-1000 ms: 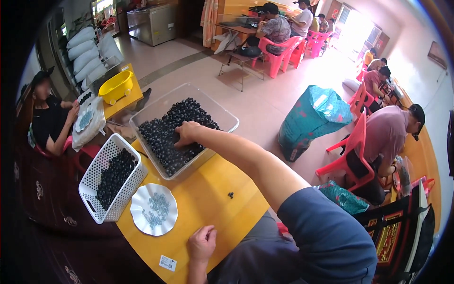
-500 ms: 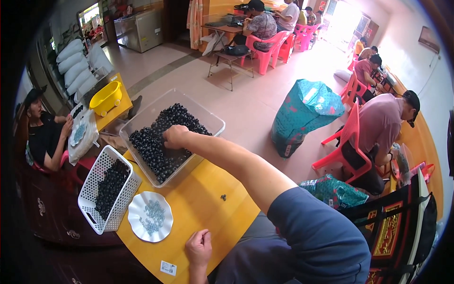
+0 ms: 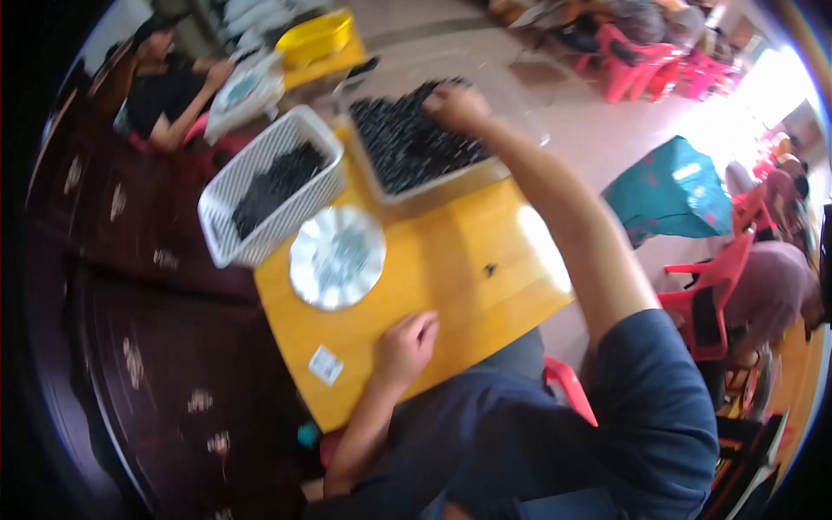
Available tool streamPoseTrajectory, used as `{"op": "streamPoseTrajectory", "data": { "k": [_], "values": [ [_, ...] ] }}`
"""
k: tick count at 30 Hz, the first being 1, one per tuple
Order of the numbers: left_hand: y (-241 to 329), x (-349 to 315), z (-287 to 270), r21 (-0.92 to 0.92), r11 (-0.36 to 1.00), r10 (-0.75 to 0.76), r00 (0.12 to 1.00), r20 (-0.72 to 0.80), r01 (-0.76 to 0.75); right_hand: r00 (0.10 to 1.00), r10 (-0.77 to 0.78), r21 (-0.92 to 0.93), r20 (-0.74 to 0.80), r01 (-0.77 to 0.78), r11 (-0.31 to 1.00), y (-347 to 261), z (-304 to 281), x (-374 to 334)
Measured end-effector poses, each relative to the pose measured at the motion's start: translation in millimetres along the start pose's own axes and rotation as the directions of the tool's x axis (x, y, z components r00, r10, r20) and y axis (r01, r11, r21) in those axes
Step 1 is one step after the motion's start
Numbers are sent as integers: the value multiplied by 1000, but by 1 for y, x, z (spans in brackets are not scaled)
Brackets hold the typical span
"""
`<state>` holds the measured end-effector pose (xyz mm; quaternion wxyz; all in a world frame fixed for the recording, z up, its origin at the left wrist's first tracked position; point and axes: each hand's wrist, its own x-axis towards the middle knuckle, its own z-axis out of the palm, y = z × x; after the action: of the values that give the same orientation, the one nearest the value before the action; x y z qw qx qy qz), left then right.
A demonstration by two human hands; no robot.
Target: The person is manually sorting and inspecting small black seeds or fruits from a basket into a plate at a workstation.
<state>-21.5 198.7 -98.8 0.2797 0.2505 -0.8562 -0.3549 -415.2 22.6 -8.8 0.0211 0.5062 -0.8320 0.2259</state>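
Note:
My right hand (image 3: 457, 107) reaches far across the yellow table (image 3: 451, 286) into a clear plastic tray (image 3: 520, 117) filled with small dark pieces (image 3: 407, 143), fingers curled into the pile. My left hand (image 3: 406, 345) rests as a loose fist on the table near its front edge, holding nothing I can see. A round silvery plate (image 3: 336, 257) with a few pieces lies ahead of the left hand. A white mesh basket (image 3: 269, 191) of the same dark pieces stands to the plate's left.
A small white label (image 3: 326, 365) lies near the table's front corner and one loose dark piece (image 3: 490, 269) at its middle. A seated person (image 3: 169, 87) works at the far left beside a yellow tub (image 3: 319, 36). Red chairs (image 3: 711, 295) and a teal bag (image 3: 676, 191) stand to the right.
The view has tilted and moved closer over the table. My right hand stays buried in the tray of dark pieces; my left hand stays near the table's front edge.

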Motion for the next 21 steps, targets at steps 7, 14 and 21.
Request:
{"op": "streamPoseTrajectory", "data": {
  "k": [7,14,21],
  "values": [
    [10,13,-5,184,982,50,999,-8,-47,988,-76,662,136,-33,748,-31,-38,-6],
    [8,34,20,214,977,-6,1000,-17,9,994,-51,788,100,-48,614,-67,-90,-73],
    [-3,48,39,303,947,-121,992,43,103,993,-108,825,56,15,564,-72,-69,-185]
  ]
}}
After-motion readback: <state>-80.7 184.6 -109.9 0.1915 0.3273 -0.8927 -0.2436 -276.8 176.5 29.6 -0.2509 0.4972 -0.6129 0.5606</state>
